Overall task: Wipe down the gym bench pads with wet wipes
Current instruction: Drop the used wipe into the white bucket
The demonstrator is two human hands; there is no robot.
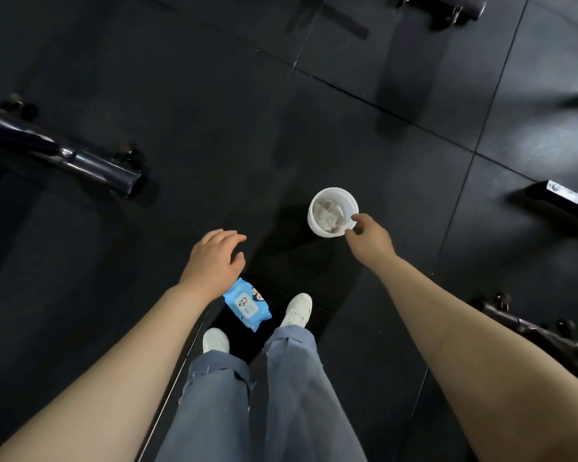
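A white bucket [327, 198] holding several crumpled used wipes sits over the dark floor, right of centre. My right hand [371, 236] reaches to its near rim, thumb and forefinger pinching the edge. A blue pack of wet wipes [247, 305] lies on the floor just ahead of my white shoes. My left hand [214, 258] hovers above the pack with fingers spread and relaxed, holding nothing. No bench pad shows in this view.
Black rubber floor tiles [214, 128] fill the view. A dark steel equipment foot [80, 161] juts in from the left. More machine bases sit at the right edge [561, 198] and lower right [534, 331], and another at the top right [454, 11].
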